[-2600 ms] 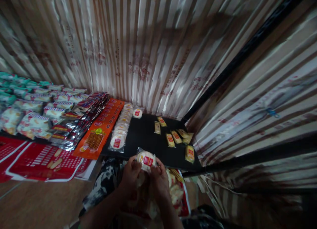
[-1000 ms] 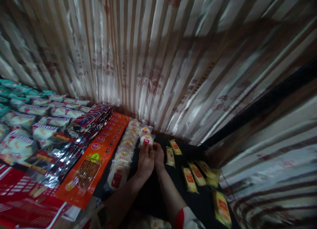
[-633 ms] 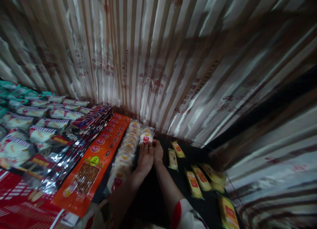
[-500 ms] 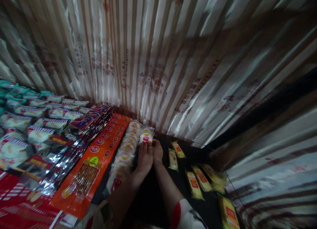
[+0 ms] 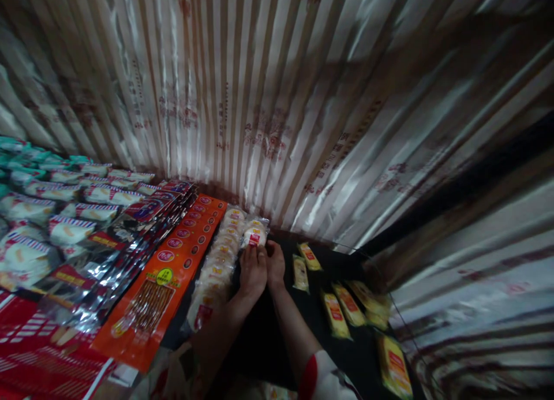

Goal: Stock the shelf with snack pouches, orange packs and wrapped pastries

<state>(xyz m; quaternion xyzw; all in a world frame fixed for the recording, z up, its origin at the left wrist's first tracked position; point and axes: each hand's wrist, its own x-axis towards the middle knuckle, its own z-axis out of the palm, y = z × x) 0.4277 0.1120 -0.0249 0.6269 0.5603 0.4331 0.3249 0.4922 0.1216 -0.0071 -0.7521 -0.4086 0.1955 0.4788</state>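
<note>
A clear-wrapped, round white snack packet [image 5: 254, 234] with a yellow mark and a red label lies at the back of a black surface. My left hand [image 5: 253, 273] has its fingers over the packet's near edge. Close beside it, my right hand [image 5: 276, 266] curls its fingers at the packet's lower right edge; its fingertips are partly hidden. Just left runs a row of overlapping, similar round white packets [image 5: 219, 267]. Right of my hands, several small yellow-wrapped snack packets [image 5: 334, 314] lie loosely spread.
Orange snack bags [image 5: 167, 273] overlap left of the row, then shiny dark-and-silver packets [image 5: 130, 238] and white-and-blue ones [image 5: 28, 253]. A large red package [image 5: 47, 354] lies at the front left. A pleated printed sheet [image 5: 259, 100] rises behind; a dark bar [image 5: 433, 198] slants at the right.
The view has shifted slightly. Both hands stay close together at the round white packet, with a little more of it showing above the fingers. A pale item appears at the bottom edge.
</note>
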